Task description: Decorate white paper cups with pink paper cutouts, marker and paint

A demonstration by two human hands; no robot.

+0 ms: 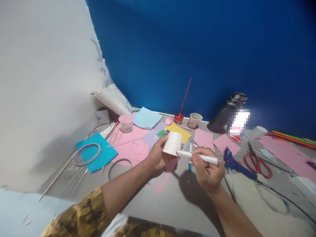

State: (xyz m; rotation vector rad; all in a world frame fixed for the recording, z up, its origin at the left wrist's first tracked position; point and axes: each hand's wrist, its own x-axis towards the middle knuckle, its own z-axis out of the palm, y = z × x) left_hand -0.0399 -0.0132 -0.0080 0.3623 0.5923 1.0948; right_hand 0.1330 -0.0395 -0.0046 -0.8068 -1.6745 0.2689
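My left hand (156, 154) is closed round a white paper cup (172, 143), held on its side above the grey table (172, 204). My right hand (207, 169) grips a white marker (198, 157) with a pink end. The marker's tip touches the cup's lower edge. A faint curved line shows on the cup's side. A teal marker (190, 161) lies on the table just under the cup.
Pink (130, 144), blue (97, 156) and yellow (179, 130) paper sheets cover the table's far part. A blue glue gun (234, 163), red scissors (258, 163), a red paint pot (178, 118) with a stick, a paper cup (195, 119), a dark flask (228, 112), wire rings (87, 154) and a stack of plastic cups (113, 98) lie around.
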